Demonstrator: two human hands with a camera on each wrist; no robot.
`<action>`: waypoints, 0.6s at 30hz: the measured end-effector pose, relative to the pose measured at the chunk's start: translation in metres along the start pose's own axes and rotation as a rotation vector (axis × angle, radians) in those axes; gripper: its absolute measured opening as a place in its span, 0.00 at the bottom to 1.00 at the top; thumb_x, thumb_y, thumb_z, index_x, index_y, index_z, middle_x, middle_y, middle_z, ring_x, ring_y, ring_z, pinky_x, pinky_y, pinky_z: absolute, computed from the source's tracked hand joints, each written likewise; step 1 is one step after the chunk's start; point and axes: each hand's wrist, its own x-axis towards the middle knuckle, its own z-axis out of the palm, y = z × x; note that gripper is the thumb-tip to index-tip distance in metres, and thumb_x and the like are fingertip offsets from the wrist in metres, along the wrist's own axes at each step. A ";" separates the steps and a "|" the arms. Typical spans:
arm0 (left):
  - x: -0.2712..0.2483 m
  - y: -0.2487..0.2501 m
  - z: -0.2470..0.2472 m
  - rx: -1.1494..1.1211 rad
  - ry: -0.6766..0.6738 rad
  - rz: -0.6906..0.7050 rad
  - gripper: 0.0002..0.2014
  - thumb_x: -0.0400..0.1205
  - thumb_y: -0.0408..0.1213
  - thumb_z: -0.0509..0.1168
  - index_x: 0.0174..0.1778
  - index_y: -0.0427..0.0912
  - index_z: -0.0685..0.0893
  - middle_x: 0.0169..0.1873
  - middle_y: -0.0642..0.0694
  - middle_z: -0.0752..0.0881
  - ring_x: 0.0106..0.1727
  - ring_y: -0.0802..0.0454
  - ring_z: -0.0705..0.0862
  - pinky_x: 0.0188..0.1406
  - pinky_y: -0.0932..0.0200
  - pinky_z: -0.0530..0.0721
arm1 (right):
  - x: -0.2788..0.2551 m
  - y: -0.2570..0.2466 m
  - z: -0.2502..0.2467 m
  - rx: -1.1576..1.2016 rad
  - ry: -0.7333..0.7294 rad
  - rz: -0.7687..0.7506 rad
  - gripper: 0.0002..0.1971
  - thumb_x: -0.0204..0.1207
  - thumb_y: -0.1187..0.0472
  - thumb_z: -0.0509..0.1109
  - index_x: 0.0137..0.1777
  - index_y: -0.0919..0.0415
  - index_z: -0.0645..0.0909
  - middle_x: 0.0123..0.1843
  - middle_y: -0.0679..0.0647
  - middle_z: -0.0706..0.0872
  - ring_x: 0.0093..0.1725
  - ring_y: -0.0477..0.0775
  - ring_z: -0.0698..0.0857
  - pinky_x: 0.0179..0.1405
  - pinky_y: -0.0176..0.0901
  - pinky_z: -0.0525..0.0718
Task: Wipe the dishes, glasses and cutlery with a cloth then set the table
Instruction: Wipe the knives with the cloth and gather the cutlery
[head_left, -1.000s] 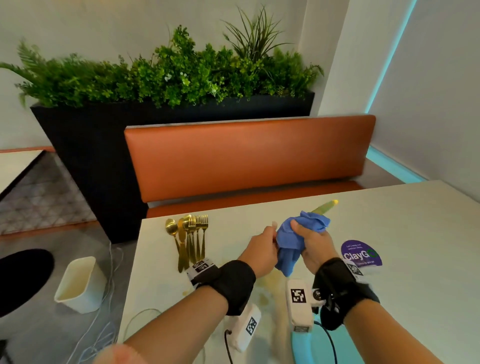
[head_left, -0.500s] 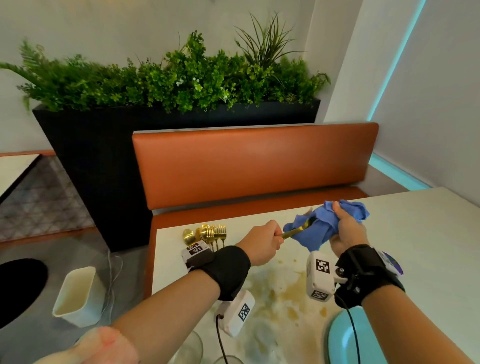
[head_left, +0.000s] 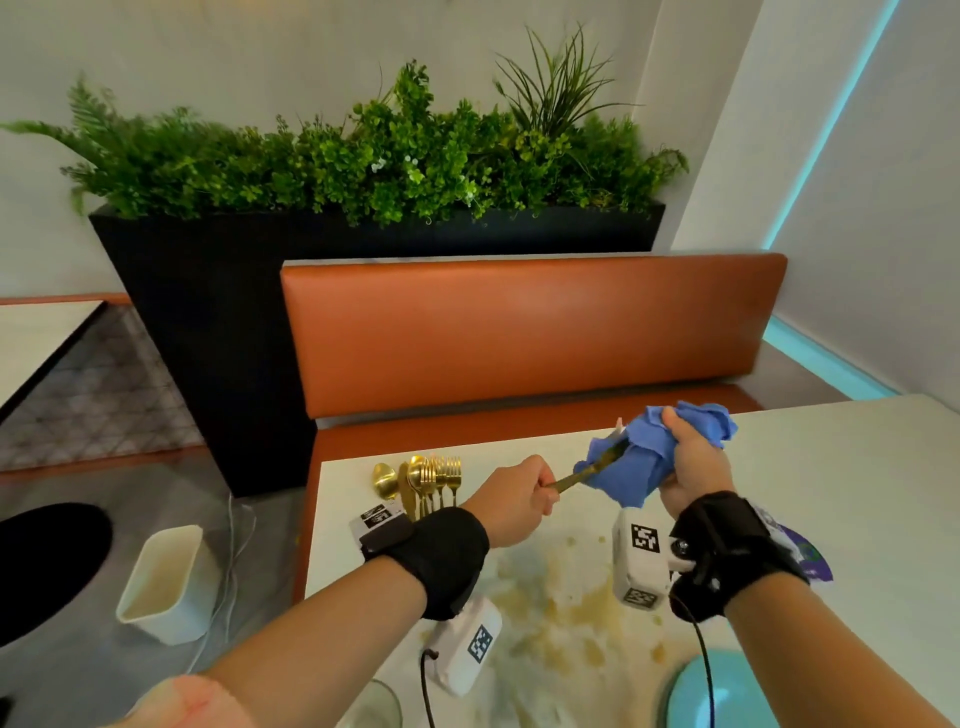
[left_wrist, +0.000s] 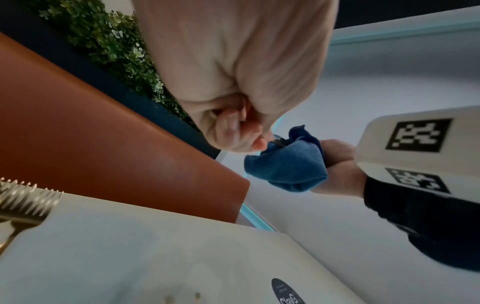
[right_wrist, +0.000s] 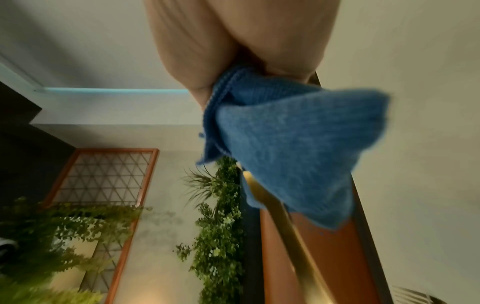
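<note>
My left hand (head_left: 519, 493) grips the handle of a gold knife (head_left: 582, 474) above the table. My right hand (head_left: 688, 460) grips a bunched blue cloth (head_left: 636, 462) wrapped round the knife's blade, which is hidden inside it. In the left wrist view my left hand (left_wrist: 233, 127) curls round the handle beside the cloth (left_wrist: 285, 164). In the right wrist view the cloth (right_wrist: 285, 133) hangs from my right hand (right_wrist: 233, 41), and the gold knife (right_wrist: 288, 230) runs out below it. More gold cutlery (head_left: 426, 478) lies in a pile at the table's far left edge.
The pale table (head_left: 857, 493) has brown stains in its middle. A teal plate (head_left: 737, 696) and a glass (head_left: 374, 706) stand at the near edge, with a purple sticker (head_left: 813, 561) under my right wrist. An orange bench (head_left: 519, 332) lies beyond, and a white bin (head_left: 166, 582) on the floor.
My right hand slid the cloth along the knife from beside my left hand out towards the blade's end. Both hands shifted right and a little higher.
</note>
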 end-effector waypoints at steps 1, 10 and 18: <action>0.002 0.001 0.002 0.006 0.005 -0.003 0.05 0.88 0.37 0.51 0.49 0.44 0.70 0.42 0.47 0.78 0.37 0.53 0.72 0.31 0.64 0.67 | 0.004 0.007 -0.001 0.000 -0.011 0.014 0.13 0.80 0.56 0.65 0.62 0.58 0.78 0.59 0.61 0.82 0.43 0.55 0.83 0.48 0.55 0.82; 0.018 0.014 0.018 -0.085 0.200 0.073 0.10 0.87 0.38 0.55 0.59 0.37 0.74 0.56 0.35 0.83 0.50 0.43 0.80 0.45 0.58 0.75 | -0.020 0.047 0.022 -0.230 -0.280 0.088 0.05 0.81 0.58 0.63 0.44 0.55 0.75 0.52 0.69 0.81 0.56 0.68 0.81 0.57 0.55 0.79; 0.028 0.003 0.026 0.233 0.258 0.048 0.14 0.88 0.37 0.52 0.64 0.34 0.76 0.58 0.35 0.84 0.58 0.38 0.82 0.54 0.54 0.78 | -0.012 0.039 0.012 -0.104 -0.295 0.043 0.03 0.80 0.58 0.64 0.45 0.54 0.78 0.45 0.54 0.84 0.46 0.55 0.83 0.41 0.44 0.80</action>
